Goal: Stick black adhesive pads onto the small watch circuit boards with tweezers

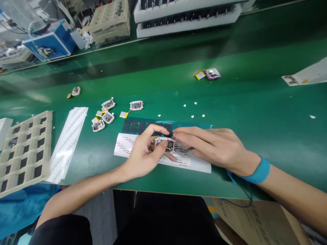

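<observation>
At far left a moulded tray lies on the green tabletop; just right of it are white printed strips, then a cluster of small cased boards with yellow-edged cells; near the middle, above the printed sheet, the left hand has its fingers closed around a white-rimmed housing, thumb across its exposed circuit board; the right hand comes in beside it, fingertips drawn close together at the housing's upper right corner; a slim grey item shows beneath that hand, and whether the fingers grip it or anything else I cannot tell; the housing looks light and stiff-shelled, its bare components probably fragile, so the rim seems the safest hold; farther right sits a blue wristband.
</observation>
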Tool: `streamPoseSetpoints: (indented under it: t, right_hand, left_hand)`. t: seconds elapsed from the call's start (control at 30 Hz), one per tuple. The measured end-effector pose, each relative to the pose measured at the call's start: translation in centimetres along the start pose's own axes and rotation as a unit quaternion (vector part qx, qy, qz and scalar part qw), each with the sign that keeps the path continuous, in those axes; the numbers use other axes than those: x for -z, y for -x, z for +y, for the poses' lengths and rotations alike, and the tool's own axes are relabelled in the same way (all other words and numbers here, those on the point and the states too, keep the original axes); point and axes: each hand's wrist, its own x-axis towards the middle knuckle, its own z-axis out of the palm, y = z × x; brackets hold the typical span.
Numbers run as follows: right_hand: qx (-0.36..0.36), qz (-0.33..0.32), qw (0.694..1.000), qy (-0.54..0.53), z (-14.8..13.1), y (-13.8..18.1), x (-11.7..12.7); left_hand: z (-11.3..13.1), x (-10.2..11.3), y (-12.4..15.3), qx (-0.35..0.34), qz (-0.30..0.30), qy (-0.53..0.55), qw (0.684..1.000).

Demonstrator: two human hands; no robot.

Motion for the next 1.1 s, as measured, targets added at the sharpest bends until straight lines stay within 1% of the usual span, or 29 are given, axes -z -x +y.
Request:
streamPoseSetpoints:
  t: [0.1,0.17,0.27,0.4,0.5,0.57,0.6,0.67,0.7,0.77,0.83,0.9,0.97,1.1]
  right_hand:
    - [0.009,-0.011,1.000,0.007,0.1,-0.1,0.1]
    - [0.016,-0.013,1.000,0.009,-0.1,0.0,0.0]
    - [0.012,-0.018,1.000,0.009,-0.6,0.1,-0.1]
    - [0.008,-0.016,0.999,0.027,-1.5,-0.2,0.2]
    - [0.024,-0.003,0.999,0.033,-2.1,-0.4,0.3]
    - [0.012,0.001,1.000,0.016,-2.4,-0.5,0.2]
    - [-0.009,0.005,1.000,-0.008,-2.5,-0.5,0.0]
    - [-0.070,0.010,0.992,-0.101,-2.5,-0.7,-0.3]
    - [-0.101,0.011,0.982,-0.161,-2.4,-0.8,-0.5]
    - [-0.146,0.007,0.951,-0.272,-2.2,-1.0,-0.7]
    - [-0.178,-0.001,0.924,-0.338,-2.0,-1.3,-0.8]
    - [-0.201,-0.008,0.909,-0.365,-1.9,-1.5,-0.7]
    - [-0.208,-0.006,0.904,-0.374,-2.1,-1.5,-0.7]
    - [-0.211,0.011,0.897,-0.389,-2.3,-1.0,-1.0]
  left_hand:
    - [-0.1,0.0,0.0,0.000,0.013,-0.012,1.000]
    - [0.0,-0.1,0.0,-0.009,0.027,-0.041,0.999]
    - [0.2,-0.2,0.2,-0.053,0.040,-0.116,0.991]
    - [0.3,-0.5,0.4,-0.110,0.045,-0.205,0.972]
    - [0.1,-0.6,0.6,-0.143,0.075,-0.236,0.958]
    - [-0.1,-0.6,0.7,-0.159,0.088,-0.237,0.954]
    - [-0.1,-0.7,0.7,-0.162,0.086,-0.232,0.955]
    - [-0.2,-0.7,0.9,-0.161,0.071,-0.211,0.962]
    - [-0.2,-0.7,0.9,-0.159,0.059,-0.201,0.965]
    - [-0.2,-0.7,1.0,-0.162,0.039,-0.192,0.967]
    - [-0.1,-0.7,1.0,-0.166,0.027,-0.197,0.966]
    - [0.0,-0.7,1.0,-0.165,0.024,-0.201,0.965]
    - [0.0,-0.8,1.0,-0.174,0.026,-0.211,0.961]
    - [-0.4,-1.1,1.3,-0.202,0.059,-0.260,0.942]
